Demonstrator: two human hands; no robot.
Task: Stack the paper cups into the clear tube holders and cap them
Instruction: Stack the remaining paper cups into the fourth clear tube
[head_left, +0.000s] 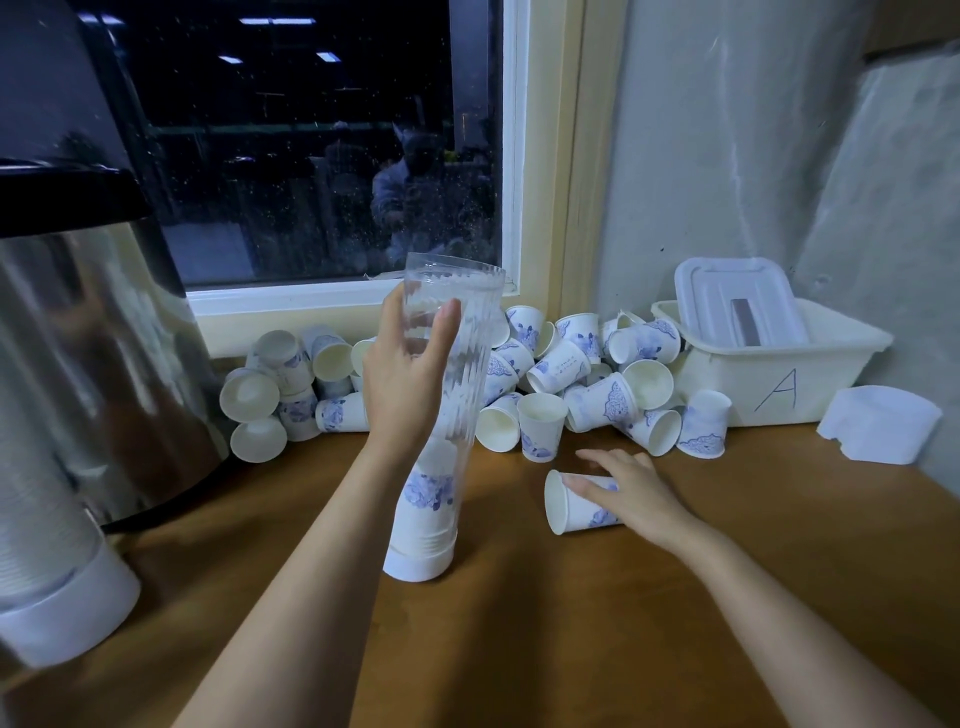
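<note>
A clear ribbed tube holder (467, 364) stands upright on a white base at the table's middle, with stacked paper cups (428, 493) in its lower part. My left hand (405, 374) grips the tube near its open top. A white paper cup with blue print (571, 506) lies on its side to the right of the tube. My right hand (628, 488) rests on that cup, fingers fairly straight over it. A heap of loose paper cups (571, 384) lies against the window sill and wall behind.
A large steel urn (93, 338) fills the left side. A second capped tube of cups (47, 571) lies at the lower left. A white bin marked A (769, 374) with a lid inside stands at the back right, and a white cap (878, 423) beside it.
</note>
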